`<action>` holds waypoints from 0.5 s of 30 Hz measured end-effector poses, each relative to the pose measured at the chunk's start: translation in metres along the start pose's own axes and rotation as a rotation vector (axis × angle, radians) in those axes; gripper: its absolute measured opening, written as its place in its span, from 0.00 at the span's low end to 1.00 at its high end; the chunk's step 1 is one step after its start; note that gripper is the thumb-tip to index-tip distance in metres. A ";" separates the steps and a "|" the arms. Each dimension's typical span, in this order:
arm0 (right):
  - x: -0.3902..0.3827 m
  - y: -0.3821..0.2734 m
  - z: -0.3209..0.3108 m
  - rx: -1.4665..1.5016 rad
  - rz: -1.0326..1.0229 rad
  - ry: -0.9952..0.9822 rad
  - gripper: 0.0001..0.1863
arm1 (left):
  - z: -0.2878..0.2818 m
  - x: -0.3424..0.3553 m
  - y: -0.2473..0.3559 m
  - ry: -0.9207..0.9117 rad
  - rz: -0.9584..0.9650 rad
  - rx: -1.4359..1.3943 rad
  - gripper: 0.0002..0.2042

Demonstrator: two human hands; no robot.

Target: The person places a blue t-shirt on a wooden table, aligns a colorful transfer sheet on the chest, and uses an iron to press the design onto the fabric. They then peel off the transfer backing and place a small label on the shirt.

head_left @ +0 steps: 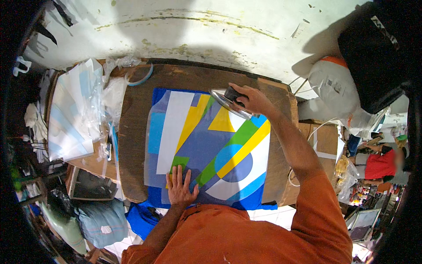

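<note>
A clothes iron with a dark handle and shiny metal body rests on the far right part of a patterned sheet. My right hand is wrapped round its handle. The sheet has white, yellow, green and blue shapes and lies over a bright blue cloth, whose edges show around it. My left hand lies flat on the near left part of the sheet, fingers spread and pointing away from me. The iron's soleplate is hidden.
Under the cloth is a brown board table. Left of it lie pale printed sheets and clear plastic; a light blue ring sits at the far left corner. A stuffed white sack stands right. Another person in red is farther right.
</note>
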State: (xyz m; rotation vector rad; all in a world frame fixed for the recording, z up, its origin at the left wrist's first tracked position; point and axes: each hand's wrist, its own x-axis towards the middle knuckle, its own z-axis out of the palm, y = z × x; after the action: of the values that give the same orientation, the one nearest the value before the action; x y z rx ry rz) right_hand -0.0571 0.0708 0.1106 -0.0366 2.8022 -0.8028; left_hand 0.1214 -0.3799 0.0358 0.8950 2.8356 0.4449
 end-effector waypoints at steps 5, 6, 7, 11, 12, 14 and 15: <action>0.012 0.005 0.004 0.015 0.052 0.103 0.36 | 0.000 0.001 0.002 0.019 0.012 -0.002 0.35; 0.014 0.004 0.003 0.025 0.033 0.113 0.36 | 0.000 0.000 0.002 0.042 0.020 0.000 0.35; 0.016 0.002 0.002 0.036 0.017 0.124 0.36 | -0.001 -0.001 0.002 0.047 0.027 -0.007 0.35; 0.005 -0.005 -0.005 0.001 -0.027 0.064 0.37 | -0.002 0.002 0.002 0.079 0.039 0.004 0.34; -0.001 -0.008 -0.004 0.016 -0.050 0.029 0.37 | -0.002 0.001 0.004 0.080 0.037 0.004 0.34; -0.012 -0.012 -0.002 -0.001 -0.126 -0.028 0.37 | -0.003 0.001 0.005 0.064 0.020 0.002 0.34; -0.017 -0.014 0.001 -0.013 -0.172 -0.049 0.37 | -0.003 0.001 0.005 0.052 0.007 0.010 0.34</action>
State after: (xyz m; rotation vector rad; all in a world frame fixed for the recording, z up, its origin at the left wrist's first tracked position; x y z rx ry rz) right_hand -0.0410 0.0596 0.1205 -0.2988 2.7854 -0.8094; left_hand 0.1224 -0.3759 0.0398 0.9090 2.8843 0.4619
